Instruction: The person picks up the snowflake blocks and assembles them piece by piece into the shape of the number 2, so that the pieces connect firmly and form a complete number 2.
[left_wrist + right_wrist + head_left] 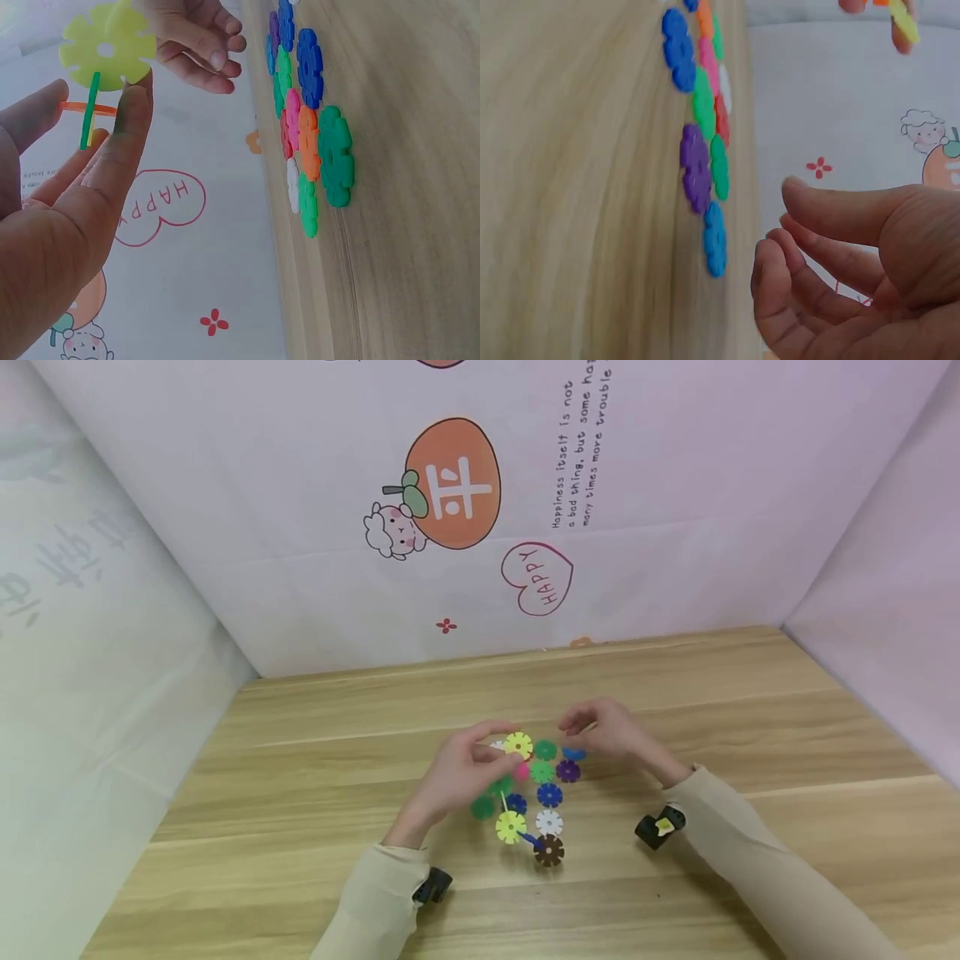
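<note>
Yellow flower disc [106,47] sits up in the air, pinched in my left hand [457,772], and thin green and orange pieces are stuck under it (I see them best from the left wrist view). My left fingers [124,142] are clamped on that little bunch. My right hand [607,732] floats just beside it, fingers [810,251] loosely curled and apart, holding nothing. Below my hands, more flower discs [547,795] lie flat on the wooden tabletop [750,710], close together: green, blue, purple, white, brown, another yellow.
</note>
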